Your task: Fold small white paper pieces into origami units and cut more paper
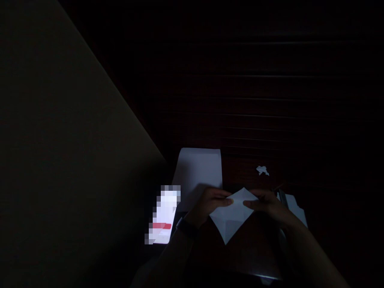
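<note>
Between both hands is a square sheet of white paper (230,220), turned like a diamond and marked with crease lines. My left hand (208,205) pinches its upper left edge, thumb on top and fingers underneath. At the upper right edge my right hand (266,206) grips it the same way, its thumb lying on the face of the sheet. One corner points away from me and another hangs toward me. A dark band circles my left wrist. The fingers beneath the paper are partly hidden.
A lit phone screen (163,218), partly pixelated, stands left of my left arm. Behind my left hand lies a larger pale sheet (199,168). A small folded white paper piece (262,170) sits farther back, and more white paper (295,206) is beyond my right wrist. A wall (60,140) rises at left.
</note>
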A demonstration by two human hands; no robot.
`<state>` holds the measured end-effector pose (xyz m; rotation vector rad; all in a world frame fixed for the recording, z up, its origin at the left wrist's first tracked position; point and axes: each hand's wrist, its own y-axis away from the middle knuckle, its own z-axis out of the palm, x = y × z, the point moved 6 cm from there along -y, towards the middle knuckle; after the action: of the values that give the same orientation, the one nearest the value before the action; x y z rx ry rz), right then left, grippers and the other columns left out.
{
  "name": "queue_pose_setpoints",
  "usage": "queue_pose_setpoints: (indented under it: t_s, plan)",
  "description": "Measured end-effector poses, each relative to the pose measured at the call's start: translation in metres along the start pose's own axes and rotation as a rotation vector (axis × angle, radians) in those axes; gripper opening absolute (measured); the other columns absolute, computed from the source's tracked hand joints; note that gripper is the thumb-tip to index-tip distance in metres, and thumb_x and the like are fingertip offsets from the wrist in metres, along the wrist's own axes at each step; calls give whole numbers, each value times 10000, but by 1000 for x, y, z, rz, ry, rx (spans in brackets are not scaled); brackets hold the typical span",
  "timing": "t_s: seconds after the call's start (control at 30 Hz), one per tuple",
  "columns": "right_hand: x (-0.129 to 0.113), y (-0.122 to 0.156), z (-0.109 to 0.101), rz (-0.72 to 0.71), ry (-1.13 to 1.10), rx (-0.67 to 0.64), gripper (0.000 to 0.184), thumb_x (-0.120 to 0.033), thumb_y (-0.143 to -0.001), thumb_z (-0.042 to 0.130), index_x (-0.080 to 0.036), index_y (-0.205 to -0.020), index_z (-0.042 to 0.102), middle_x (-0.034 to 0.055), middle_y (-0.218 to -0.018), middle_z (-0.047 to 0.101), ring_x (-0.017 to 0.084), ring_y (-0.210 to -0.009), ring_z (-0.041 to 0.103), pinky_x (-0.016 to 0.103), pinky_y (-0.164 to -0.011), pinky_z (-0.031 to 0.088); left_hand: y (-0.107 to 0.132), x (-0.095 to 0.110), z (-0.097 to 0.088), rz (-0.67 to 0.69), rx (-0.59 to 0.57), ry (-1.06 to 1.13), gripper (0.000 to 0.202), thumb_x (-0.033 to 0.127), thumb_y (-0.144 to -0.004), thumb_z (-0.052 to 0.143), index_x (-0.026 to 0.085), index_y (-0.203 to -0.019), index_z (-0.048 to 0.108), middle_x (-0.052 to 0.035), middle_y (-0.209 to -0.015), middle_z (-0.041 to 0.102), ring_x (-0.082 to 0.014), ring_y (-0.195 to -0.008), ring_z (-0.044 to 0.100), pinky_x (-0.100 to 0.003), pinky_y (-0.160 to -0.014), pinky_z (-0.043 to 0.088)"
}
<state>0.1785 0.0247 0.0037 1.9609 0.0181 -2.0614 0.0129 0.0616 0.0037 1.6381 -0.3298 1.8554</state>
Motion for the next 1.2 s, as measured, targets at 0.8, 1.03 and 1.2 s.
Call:
queue_pose_setpoints:
  t_s: [0.8,1.03,1.2]
  plan:
    - [-21,-3,0,-389,253,10,197,-142,-766,581,-216,-631,704,46,-935,642,198,-874,612,328,-784,450,-4,-2,8,111,-51,-240,332,442,-741,615,120,-703,685,12,-590,545,-92,-560,438,-211,-516,295]
    - [-22,-2,-4,-402,242,101,124,-160,-760,625,-218,-666,683,53,-1067,605,219,-962,586,353,-839,431,-6,-2,13,134,-60,-202,349,459,-761,586,122,-760,677,0,-637,548,-101,-589,442,-214,-540,315]
    - [-25,-3,-3,-415,239,179,111,-216,-770,622,-220,-669,666,57,-1064,612,226,-962,584,360,-842,438,-9,1,15,173,11,-150,403,492,-811,511,117,-845,653,-20,-723,560,-115,-648,463,-219,-575,338]
